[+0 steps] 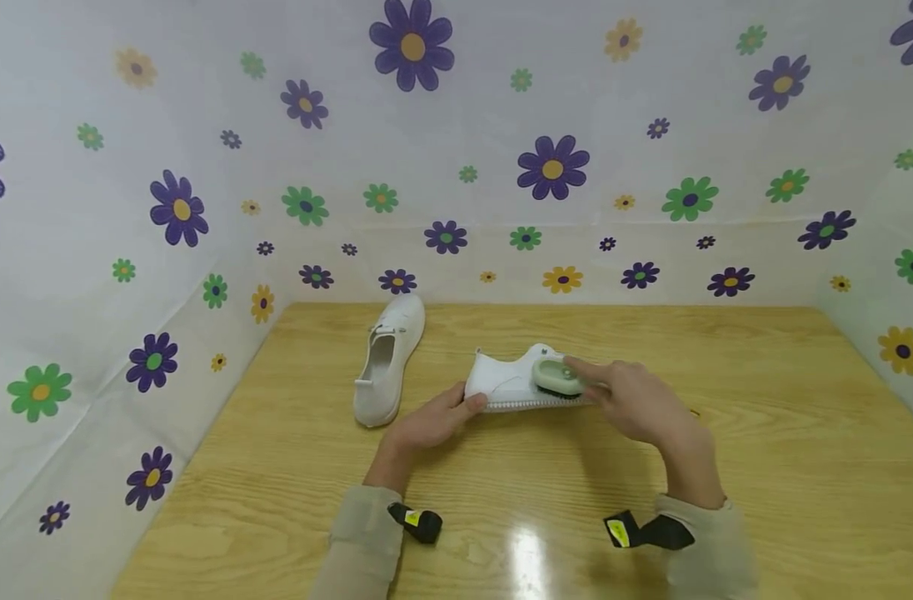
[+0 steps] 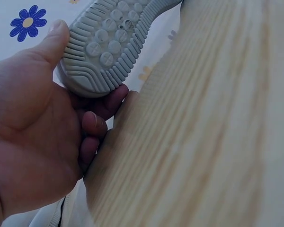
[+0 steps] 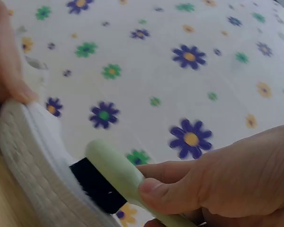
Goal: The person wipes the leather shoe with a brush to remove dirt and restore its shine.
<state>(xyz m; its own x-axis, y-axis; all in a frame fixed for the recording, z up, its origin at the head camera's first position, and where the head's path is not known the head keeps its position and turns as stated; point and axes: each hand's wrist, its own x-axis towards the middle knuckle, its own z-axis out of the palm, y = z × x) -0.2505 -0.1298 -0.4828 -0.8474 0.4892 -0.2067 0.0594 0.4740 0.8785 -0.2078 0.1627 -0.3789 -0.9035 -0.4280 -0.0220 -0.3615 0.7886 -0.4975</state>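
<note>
A white shoe (image 1: pixel 501 379) lies tipped on its side on the table, its ridged sole (image 2: pixel 109 38) turned toward the person. My left hand (image 1: pixel 436 417) grips it by the heel, thumb along the sole edge and fingers round the back. In my right hand (image 1: pixel 636 400) is a pale green scrub brush (image 3: pixel 116 168), pinched between thumb and fingers. Its black bristles (image 3: pixel 97 184) meet the side of the shoe just above the sole. The second white shoe (image 1: pixel 385 367) stands upright to the left, toe pointing away.
The wood-grain table (image 1: pixel 501 500) runs back to a white cloth wall (image 1: pixel 471 108) printed with flowers, which also rises at both sides. Black straps with small devices (image 1: pixel 422 523) sit at both sleeve cuffs.
</note>
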